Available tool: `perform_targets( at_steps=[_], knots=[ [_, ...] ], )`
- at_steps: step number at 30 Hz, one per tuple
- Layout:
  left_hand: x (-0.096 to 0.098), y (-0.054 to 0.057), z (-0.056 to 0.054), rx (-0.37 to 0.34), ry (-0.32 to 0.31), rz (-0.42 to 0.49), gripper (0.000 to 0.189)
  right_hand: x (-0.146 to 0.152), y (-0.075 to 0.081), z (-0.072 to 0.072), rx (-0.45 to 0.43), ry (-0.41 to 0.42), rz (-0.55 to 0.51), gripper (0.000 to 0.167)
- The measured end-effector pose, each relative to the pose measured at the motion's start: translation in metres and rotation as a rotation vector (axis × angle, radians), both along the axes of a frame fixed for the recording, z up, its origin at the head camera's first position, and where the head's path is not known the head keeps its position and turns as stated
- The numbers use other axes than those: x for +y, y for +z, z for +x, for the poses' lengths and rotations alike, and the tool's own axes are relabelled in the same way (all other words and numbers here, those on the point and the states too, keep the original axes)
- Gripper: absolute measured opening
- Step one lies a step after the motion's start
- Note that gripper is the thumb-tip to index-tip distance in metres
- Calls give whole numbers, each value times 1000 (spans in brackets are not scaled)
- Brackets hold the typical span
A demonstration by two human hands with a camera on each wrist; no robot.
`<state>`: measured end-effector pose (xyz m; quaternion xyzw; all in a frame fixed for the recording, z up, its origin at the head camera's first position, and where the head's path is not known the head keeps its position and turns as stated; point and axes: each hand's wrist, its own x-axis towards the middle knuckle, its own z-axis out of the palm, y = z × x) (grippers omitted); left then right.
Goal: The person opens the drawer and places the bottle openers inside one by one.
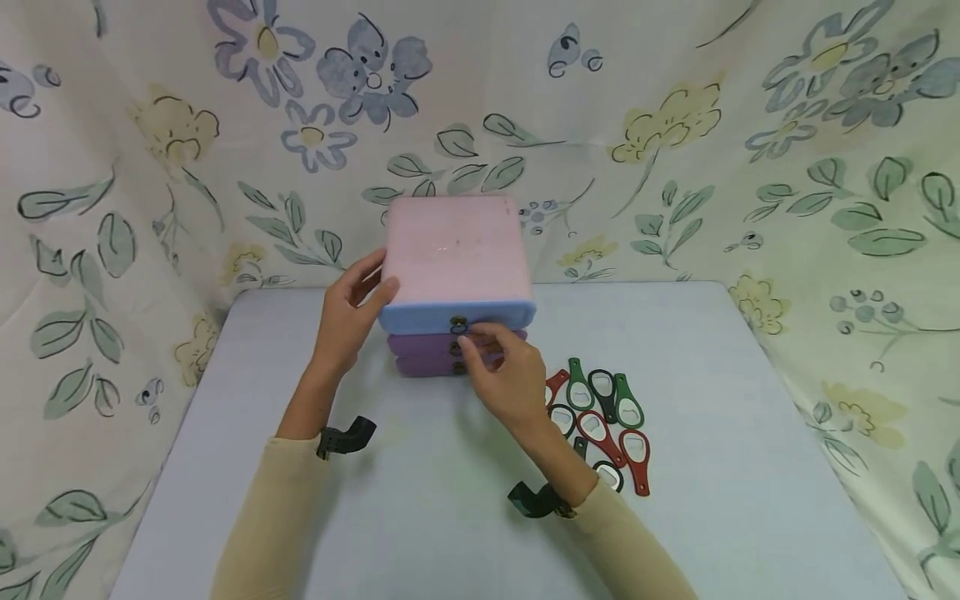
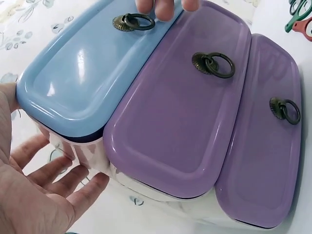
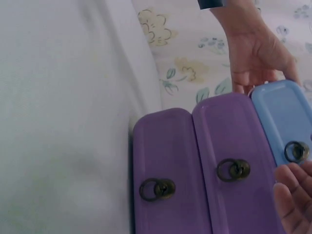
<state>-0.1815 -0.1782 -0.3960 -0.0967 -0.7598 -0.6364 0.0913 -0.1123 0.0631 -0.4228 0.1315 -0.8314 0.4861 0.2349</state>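
A small chest of drawers (image 1: 457,250) with a pink top stands at the back of the table. Its top drawer (image 2: 73,73) has a blue front, and the two below, such as the middle drawer (image 2: 175,107), are purple. Each front carries a bronze ring pull (image 3: 296,151). My left hand (image 1: 352,308) rests against the chest's left side, thumb at the upper front edge, fingers spread. My right hand (image 1: 510,375) is at the blue front, fingertips beside its ring pull; the ring hangs free of them in the left wrist view.
Several bottle openers (image 1: 592,425) in red, green and black lie on the white table (image 1: 420,517), right of the chest and partly behind the right forearm. A floral cloth (image 1: 480,92) hangs behind the table and along both sides.
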Motion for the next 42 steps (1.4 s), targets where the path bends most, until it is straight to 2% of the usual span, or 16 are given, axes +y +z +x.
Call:
perform_targets(
  at_steps=[6,11,14,19,23,27,31,36,42],
  knots=[
    [1,0,0,10,8,8,54,-3,1,-3,25,-17,2,24],
    [2,1,2,-14,8,34,54,-8,-2,-4,-18,-23,-14,24],
    [2,1,2,-23,3,71,55,-11,-5,-4,-52,-1,-63,22],
    [3,2,2,-31,9,99,54,-16,-6,-5,-168,67,-240,20],
    [2,3,3,-40,20,72,54,-20,-5,-5,-301,124,-391,20],
    [0,1,3,-24,15,34,54,-22,-4,-4,-403,154,-475,21],
    [-5,-2,-4,35,-42,3,51,-21,-1,-5,-439,164,-512,20],
    [-13,-15,-11,140,-154,7,40,-20,-2,-5,-452,164,-508,20],
    [-16,-34,-6,335,-186,85,34,-17,-5,-1,-440,194,-484,21]
  ],
)
